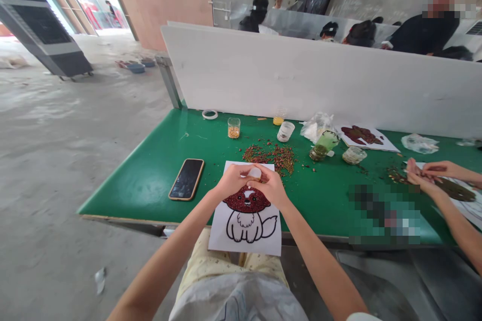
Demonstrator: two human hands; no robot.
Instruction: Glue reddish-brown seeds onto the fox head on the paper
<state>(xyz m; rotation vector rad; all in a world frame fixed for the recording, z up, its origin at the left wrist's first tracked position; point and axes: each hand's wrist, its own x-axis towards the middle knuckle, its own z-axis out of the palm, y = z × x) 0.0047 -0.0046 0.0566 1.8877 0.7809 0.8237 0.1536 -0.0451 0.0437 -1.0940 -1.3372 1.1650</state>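
The hands cover the top of the sheet [244, 233], so the upper part of the animal's head, dark red where it shows, is hidden. Between the fingertips is a small white thing [255, 174]; the fingers wrap its sides, and what it is cannot be made out. The sheet lies on the near edge of the green table [131, 175], its lower end hanging over the person's lap.

The left hand [236, 180] comes in from the left, the right hand [269, 186] from the right, forearms slanting inward. Both have their fingers bent and drawn together, pinching the white thing from either side, thumbs nearer the body; how hard they press cannot be told.

Loose seeds [284, 158] lie just beyond the hands, partly behind them. The phone [186, 179] is to the left, its screen dark. A clear jar [234, 128] with orange bits stands farther back.

At the right, a co-worker's hands [429, 174] are over another sheet [461, 204], cut off by the picture's edge. A block of pixels masks part of the table. The white board [301, 70] hides most of the people behind.
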